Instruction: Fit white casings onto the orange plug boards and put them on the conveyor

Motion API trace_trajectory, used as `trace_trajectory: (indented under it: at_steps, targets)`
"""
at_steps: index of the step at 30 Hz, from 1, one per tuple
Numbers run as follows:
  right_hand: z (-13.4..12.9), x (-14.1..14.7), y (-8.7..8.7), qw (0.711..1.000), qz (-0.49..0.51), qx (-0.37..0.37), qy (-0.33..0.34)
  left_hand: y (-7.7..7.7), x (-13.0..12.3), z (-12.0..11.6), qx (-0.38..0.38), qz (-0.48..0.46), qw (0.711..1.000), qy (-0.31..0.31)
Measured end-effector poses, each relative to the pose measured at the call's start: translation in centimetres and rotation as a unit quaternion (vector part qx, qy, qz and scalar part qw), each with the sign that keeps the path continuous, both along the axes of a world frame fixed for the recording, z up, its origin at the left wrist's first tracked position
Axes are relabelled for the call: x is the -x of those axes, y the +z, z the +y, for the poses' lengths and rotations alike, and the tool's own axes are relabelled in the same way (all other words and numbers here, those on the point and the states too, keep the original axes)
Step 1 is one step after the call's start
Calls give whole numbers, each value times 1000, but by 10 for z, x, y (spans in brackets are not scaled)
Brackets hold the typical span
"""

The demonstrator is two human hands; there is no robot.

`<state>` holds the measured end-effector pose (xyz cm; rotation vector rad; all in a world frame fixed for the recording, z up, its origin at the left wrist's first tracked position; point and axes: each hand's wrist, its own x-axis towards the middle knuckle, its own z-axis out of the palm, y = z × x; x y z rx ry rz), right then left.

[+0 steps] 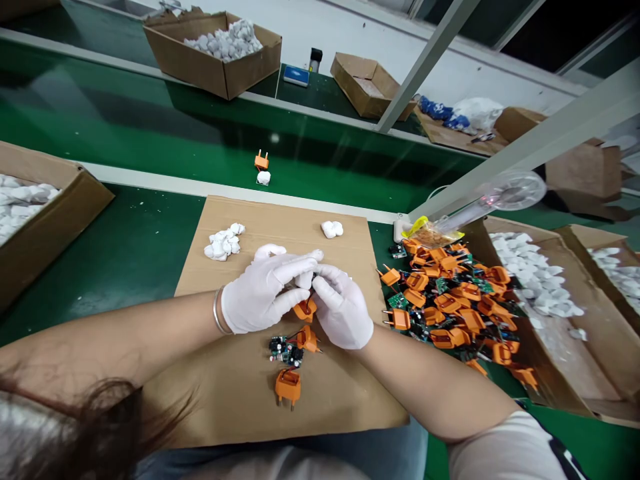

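While gloved hands [263,293] pinch a dark part [315,275], orange plastic plugs [288,387] lie below.

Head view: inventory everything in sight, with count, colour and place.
belts: two, green, one beyond the other
sheet: one, tan cardboard, on the near belt
boxes: several, brown, on both belts
white pieces: many, in boxes, plus clumps on the sheet
plugs: many, orange, heaped right of the sheet, three on it, one beyond it
boards: several, green, in the heap; one dark, on the sheet
fan: one, clear, right of the sheet
scale: one, blue, far belt
bangle: one, silver, left wrist
left hand: one, white glove, over the sheet
right hand: one, white glove, against the left
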<state>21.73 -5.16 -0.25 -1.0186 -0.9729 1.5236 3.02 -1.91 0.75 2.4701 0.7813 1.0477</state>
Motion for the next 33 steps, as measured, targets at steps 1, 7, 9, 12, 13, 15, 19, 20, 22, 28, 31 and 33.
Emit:
trace_trajectory:
  at_steps: [1,7,9,12,13,15,19,20,22,28,31,33]
  targets:
    - [0,-1,-2,1000,15,4,-6,1,1,1,5,-5,1000,-6]
    - [3,-1,-4,999,-12,25,-20,-4,3,5,28,-32,999,17]
    - [2,-1,-2,999,-15,21,-19,-4,3,4,22,-27,999,18]
    - [0,-2,-2,1000,-16,12,-17,-3,3,2,9,-20,1000,17]
    - [-1,-2,-2,1000,-18,11,-21,-3,2,2,3,-18,1000,16]
    - [-3,-3,-3,999,-28,9,-38,-4,2,0,-5,-13,1000,23]
    - [-6,-2,-6,997,-50,-13,-56,-6,0,-2,0,3,999,38]
    - [-6,-2,-6,997,-50,-18,-54,-6,0,-2,0,4,999,38]
    - [-5,-1,-7,998,-39,-17,-38,-6,0,-1,-9,1,1000,27]
    - [-5,-4,-10,999,-2,-20,45,-8,4,7,-52,-36,998,-9]
    - [-6,-3,-8,998,14,-24,61,-11,4,7,-66,-35,997,-4]
    - [-6,0,-4,999,4,-21,43,-12,3,5,-81,-11,996,18]
